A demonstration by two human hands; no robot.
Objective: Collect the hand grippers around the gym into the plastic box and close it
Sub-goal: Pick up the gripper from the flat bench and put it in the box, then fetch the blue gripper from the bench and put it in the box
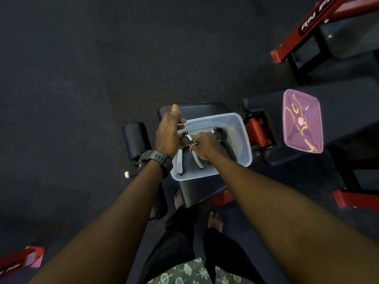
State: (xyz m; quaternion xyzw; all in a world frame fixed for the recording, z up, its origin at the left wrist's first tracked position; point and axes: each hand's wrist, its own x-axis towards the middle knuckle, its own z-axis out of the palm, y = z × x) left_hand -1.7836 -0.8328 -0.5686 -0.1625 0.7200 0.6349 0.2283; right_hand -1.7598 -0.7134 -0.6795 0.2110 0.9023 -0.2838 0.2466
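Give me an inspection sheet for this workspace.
Surface: black padded bench seat under the box.
Job's things: clear plastic box, open; two hand grippers inside; pink lid apart on the next pad.
Clutter: nothing seen.
Grippers: left hand open over the box's rim; right hand on a gripper in the box.
Cables: nothing seen.
Surroundings: dark floor, red frames.
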